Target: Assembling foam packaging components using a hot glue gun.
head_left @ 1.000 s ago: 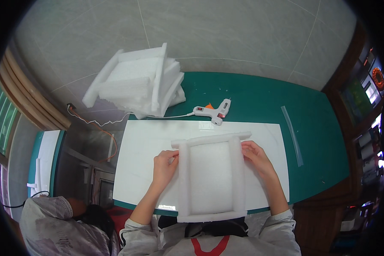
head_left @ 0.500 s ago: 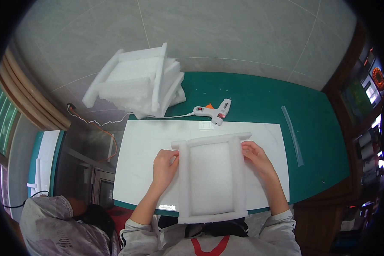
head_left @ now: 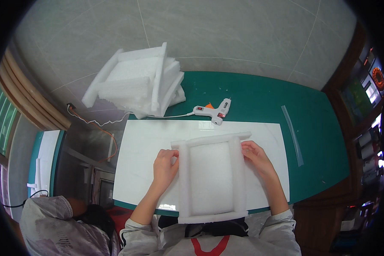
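Foam tray (head_left: 211, 179) is at the near edge of the counter (head_left: 260, 98), one end overhanging. Your left hand (head_left: 165, 167) and right hand (head_left: 258, 158) hold it in a fingertip grip; squeeze too hard and it could bow, slacken and that end might dip.

Seemingly a craft workshop: a glue gun (head_left: 209, 112) on a green worktable (head_left: 269, 100), white foam pieces (head_left: 134, 70) piled to the gun's left.
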Tool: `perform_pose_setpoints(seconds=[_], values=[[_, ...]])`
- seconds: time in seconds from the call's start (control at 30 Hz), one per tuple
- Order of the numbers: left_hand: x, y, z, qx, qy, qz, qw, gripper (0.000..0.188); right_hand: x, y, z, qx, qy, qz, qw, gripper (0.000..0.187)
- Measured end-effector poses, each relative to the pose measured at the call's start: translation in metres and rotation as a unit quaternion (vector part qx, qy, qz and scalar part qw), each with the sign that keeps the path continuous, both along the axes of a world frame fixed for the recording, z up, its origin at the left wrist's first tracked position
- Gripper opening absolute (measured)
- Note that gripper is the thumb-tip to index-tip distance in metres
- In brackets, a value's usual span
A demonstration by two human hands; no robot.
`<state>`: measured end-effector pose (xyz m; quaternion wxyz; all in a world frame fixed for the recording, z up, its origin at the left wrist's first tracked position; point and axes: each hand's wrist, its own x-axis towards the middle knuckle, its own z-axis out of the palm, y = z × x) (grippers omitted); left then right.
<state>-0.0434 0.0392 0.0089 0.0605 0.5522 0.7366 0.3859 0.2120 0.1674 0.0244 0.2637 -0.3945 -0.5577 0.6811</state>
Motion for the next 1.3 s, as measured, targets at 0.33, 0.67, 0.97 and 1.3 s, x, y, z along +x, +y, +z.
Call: perform_pose_setpoints(seconds=[0.33,0.67,0.97,1.3], values=[[-0.0012,0.0011,-0.0026,0.023,-0.013,-0.002,1.0,0.009,0.0001,0.0001,0.0002,0.002,0.007,0.0,1.0,0.019],[-0.0024,0.0019,-0.0066,0.028,-0.02,-0.002,0.999,0.01,0.0007,0.0006,-0.0015,0.003,-0.007,-0.001,1.0,0.02],[-0.0024,0.0009,-0.0058,0.014,-0.012,0.008,1.0,0.01,0.0008,0.0011,-0.0023,0.001,0.0,0.006,1.0,0.021],[-0.001,-0.0001,-0.0028,0.008,-0.012,0.02,1.0,0.008,0.0003,0.0003,0.0,-0.003,0.001,0.003,1.0,0.02]])
